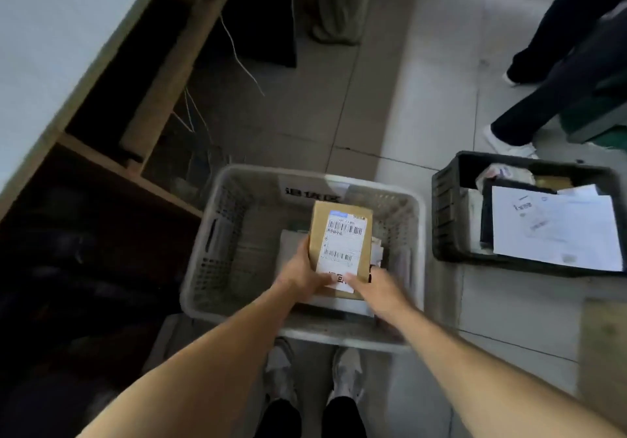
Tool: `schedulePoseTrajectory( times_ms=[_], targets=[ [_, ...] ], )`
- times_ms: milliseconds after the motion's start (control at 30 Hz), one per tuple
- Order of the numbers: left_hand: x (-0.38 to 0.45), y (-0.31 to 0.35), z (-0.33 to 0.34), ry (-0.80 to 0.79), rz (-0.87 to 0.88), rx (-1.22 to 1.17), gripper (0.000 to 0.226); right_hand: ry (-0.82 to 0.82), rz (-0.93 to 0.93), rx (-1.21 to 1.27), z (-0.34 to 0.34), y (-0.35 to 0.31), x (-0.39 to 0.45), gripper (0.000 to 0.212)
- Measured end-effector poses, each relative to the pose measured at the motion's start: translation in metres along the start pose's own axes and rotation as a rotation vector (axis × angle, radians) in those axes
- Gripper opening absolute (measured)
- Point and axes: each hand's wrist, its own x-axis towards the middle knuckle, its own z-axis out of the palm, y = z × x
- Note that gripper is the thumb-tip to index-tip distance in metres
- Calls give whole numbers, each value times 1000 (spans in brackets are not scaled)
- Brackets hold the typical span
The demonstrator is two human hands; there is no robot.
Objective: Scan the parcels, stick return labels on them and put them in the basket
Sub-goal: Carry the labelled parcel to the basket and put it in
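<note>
A small brown cardboard parcel point(341, 244) is held over the inside of the grey plastic basket point(217, 234), its labelled face turned up. A white shipping label point(342, 246) with barcodes covers most of that face, and a second small white label point(341, 281) sits at the parcel's near edge, partly under the thumbs. The left hand point(303, 275) grips the parcel's left side and near corner, fingers wrapped underneath and the thumb on top. The right hand point(371, 290) holds the near right corner, thumb pressing on the small label; its fingers are hidden below the box. Beneath the parcel lie other pale, flat packages point(393, 261) in the basket, mostly covered and hard to tell apart. Dark characters on the basket's far wall are blurred and unreadable. To the right, on the floor, stands a black crate point(444, 213) holding white sheets and packets, cut off by the frame edge. The print on both labels is too small to read.
</note>
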Motion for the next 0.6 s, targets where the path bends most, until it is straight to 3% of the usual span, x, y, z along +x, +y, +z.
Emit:
schedulePoseTrajectory(
  times_ms=[300,400,533,600],
  targets=[
    [203,-146,83,-27,-45,9,104,-89,71,54,112,114,203,50],
    [233,-169,97,-58,-42,24,104,-97,101,53,134,136,235,51],
    [251,-197,103,-101,-53,25,124,-129,92,44,142,150,244,59],
    [234,-177,94,-103,-106,103,121,-139,100,-4,134,144,235,55]
  ],
)
